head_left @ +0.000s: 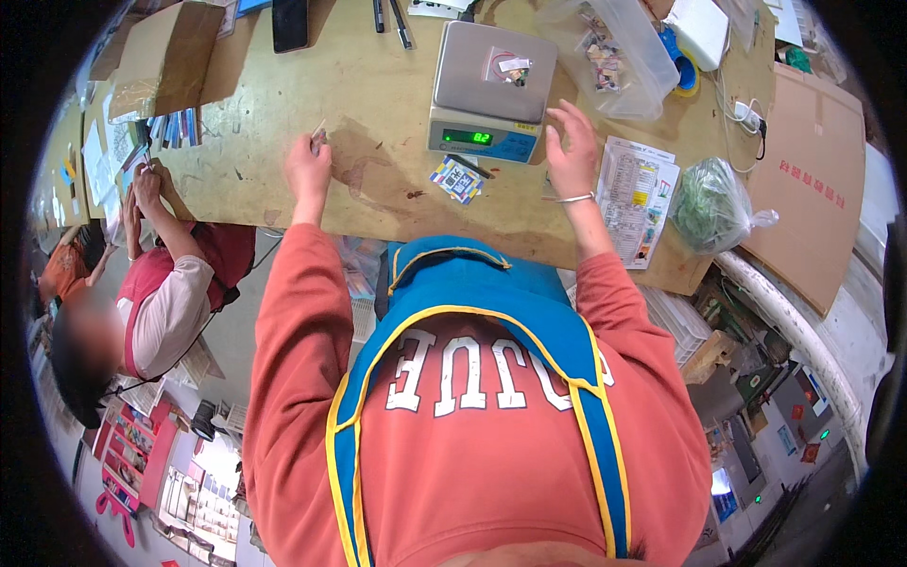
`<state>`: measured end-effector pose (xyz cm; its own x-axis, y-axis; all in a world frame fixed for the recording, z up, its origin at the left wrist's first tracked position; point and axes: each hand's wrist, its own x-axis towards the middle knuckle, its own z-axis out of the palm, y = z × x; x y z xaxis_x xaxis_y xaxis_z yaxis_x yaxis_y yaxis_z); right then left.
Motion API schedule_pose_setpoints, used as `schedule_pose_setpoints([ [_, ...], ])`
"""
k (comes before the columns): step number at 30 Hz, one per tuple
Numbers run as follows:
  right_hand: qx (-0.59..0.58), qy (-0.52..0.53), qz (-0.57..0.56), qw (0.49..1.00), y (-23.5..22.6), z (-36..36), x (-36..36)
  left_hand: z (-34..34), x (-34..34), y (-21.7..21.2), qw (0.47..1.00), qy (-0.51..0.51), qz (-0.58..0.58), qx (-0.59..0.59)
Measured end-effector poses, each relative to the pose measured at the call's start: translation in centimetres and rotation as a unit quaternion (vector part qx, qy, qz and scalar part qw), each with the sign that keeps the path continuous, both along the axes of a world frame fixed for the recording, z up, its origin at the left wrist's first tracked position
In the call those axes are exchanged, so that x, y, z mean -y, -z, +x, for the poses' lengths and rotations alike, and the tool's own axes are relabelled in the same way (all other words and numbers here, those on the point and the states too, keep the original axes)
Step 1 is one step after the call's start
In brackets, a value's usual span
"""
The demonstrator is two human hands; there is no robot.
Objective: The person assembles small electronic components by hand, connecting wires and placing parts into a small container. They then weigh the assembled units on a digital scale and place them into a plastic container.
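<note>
A digital scale [463,90] with a lit green display stands at the middle of the table. On its metal plate lies a small clear bag [507,67] of little parts with a white label. My right hand [573,151] is beside the scale's right front corner, fingers apart and holding nothing. To the left, over the bare tabletop, my left hand [308,168] is closed in a pinch; a small pale bit shows at its fingertips, too small to name. Just in front of the scale lie a colourful card [457,180] and a short dark pen-like stick [471,167].
A clear plastic bin [609,61] of small bagged parts sits right of the scale. Printed sheets [631,198] and a bag of green material [709,203] lie near the right edge. A phone [290,25] and a cardboard box [170,61] are at the back left. Another person [161,302] works at left.
</note>
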<state>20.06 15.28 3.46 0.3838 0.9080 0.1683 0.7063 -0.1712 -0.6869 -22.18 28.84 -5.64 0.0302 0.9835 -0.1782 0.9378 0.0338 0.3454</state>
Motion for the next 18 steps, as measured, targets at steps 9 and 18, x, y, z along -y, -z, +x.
schedule_pose_setpoints([
  [9,0.181,-0.069,0.007,0.981,1.0,-1.1,-8.0,4.3,11.9,-5.4,0.788,-0.31,-0.22,0.484],
  [18,0.265,-0.086,-0.132,0.951,2.1,3.7,-10.4,7.9,14.5,-9.0,0.761,-0.299,-0.258,0.515],
])
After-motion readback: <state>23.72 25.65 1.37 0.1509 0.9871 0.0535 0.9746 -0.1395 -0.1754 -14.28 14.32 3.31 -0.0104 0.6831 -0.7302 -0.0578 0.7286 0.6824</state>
